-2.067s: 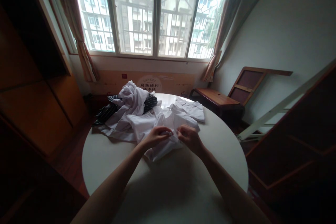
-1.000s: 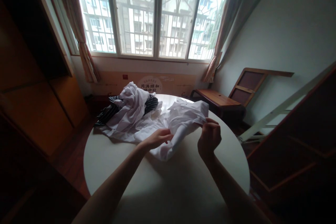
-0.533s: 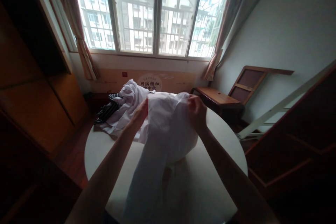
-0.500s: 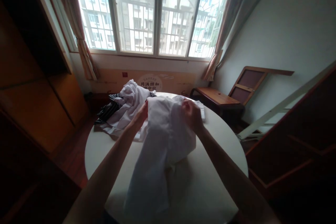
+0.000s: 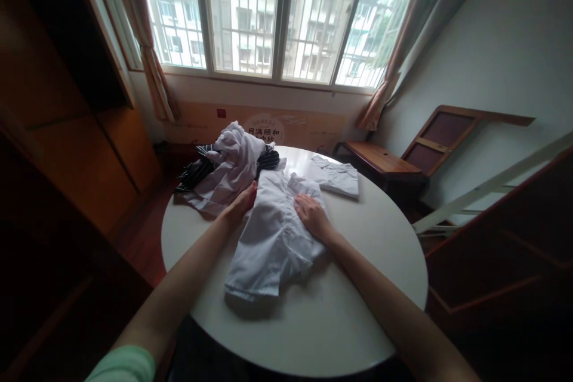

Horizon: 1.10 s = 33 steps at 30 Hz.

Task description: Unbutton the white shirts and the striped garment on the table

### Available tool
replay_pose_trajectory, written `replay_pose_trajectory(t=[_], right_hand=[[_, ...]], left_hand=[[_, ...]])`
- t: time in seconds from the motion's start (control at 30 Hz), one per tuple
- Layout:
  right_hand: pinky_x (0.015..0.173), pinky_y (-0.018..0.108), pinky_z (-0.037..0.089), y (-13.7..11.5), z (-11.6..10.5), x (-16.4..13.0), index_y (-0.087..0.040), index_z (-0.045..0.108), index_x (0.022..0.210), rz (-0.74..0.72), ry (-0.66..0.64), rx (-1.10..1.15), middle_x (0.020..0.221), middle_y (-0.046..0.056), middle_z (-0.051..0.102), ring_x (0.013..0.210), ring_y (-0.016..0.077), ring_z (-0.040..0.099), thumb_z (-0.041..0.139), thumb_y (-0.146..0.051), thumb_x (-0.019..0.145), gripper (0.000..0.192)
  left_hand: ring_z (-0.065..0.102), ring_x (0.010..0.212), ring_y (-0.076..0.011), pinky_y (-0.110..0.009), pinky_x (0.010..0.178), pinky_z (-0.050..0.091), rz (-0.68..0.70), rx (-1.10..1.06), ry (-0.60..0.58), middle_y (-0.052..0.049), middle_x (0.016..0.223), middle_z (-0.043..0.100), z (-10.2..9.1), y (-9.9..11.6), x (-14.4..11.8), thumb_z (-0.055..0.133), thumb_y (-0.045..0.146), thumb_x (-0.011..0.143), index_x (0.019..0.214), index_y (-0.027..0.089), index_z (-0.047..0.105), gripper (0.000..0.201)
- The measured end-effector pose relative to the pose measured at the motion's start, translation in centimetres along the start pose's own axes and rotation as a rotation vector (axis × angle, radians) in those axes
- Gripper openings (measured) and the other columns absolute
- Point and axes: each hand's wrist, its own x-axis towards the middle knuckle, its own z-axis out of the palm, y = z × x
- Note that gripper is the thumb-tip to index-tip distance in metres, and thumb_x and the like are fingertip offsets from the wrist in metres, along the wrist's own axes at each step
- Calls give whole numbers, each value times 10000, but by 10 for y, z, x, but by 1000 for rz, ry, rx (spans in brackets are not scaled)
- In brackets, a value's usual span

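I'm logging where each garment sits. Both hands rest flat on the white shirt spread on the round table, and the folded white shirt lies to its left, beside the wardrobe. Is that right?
Not quite. The head view shows the folded white shirt to the right of the spread white shirt, toward the wooden bench. The left hand and right hand do rest flat on it, on the round table.

Bare table (image 5: pixel 358 286) near; clothes heap (image 5: pixel 226 164) and folded shirt (image 5: pixel 335 176) block far side.

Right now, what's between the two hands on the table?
In the head view, only the white shirt: left hand presses its left edge, right hand rests flat on it, with wrinkled fabric between them.
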Motion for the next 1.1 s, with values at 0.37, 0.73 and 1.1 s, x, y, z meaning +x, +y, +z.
replay_pose_trajectory(t=[0.37,0.73,1.1], right_hand=[[965,367,316,-2,-3,-3,-153,553,1083,-18,-14,-3,1191,118,538,1139,211,445,393,-257,854,298],[548,271,321,-42,-49,-2,-160,589,686,313,-106,-255,645,70,591,607,180,521,389,-570,792,468],[490,239,233,-57,-70,-17,-171,582,665,25,-464,-10,630,29,574,556,127,453,552,-627,651,458]], left_hand=[[360,386,-36,-159,384,253,84,223,61,40,465,452,-51,39,-22,512,416,772,627,130,562,324],[329,359,-51,-184,343,208,-270,732,-169,73,433,405,23,12,-26,664,466,596,741,122,574,384],[521,503,-111,-205,475,394,-4,505,-37,-20,608,592,32,-5,-19,650,326,595,760,86,597,295]])
